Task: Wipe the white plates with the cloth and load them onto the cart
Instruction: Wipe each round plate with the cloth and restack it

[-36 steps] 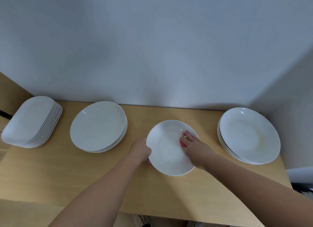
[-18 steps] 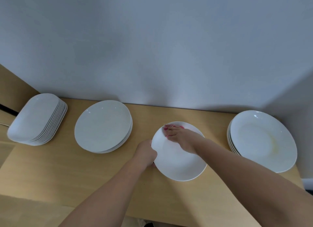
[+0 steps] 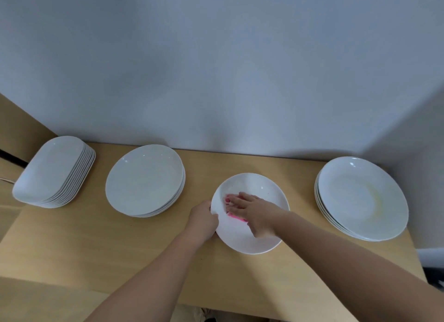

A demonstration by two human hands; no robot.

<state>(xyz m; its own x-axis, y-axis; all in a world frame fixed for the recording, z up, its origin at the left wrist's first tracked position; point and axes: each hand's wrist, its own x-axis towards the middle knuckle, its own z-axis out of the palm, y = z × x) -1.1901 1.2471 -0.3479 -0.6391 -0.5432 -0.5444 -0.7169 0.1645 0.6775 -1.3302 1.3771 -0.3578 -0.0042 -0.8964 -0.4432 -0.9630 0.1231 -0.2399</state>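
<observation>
While the left hand (image 3: 204, 219) pinches the plate (image 3: 252, 242) by its left rim, the right hand (image 3: 258, 212), fingers straight, presses the pink cloth (image 3: 236, 217) inside it. Plate on bench (image 3: 72, 245), between left round stack (image 3: 144, 180) and right round stack (image 3: 360, 197); oblong stack (image 3: 52, 170) far left.

The light wooden bench (image 3: 96, 249) carries four groups, set apart from one another. From left to right: a stack of oblong white plates (image 3: 51, 170), a stack of round white plates (image 3: 144, 180), a single white plate (image 3: 254, 185) near the middle, and a second round stack (image 3: 360, 197) whose top plate shows a yellowish smear.
</observation>
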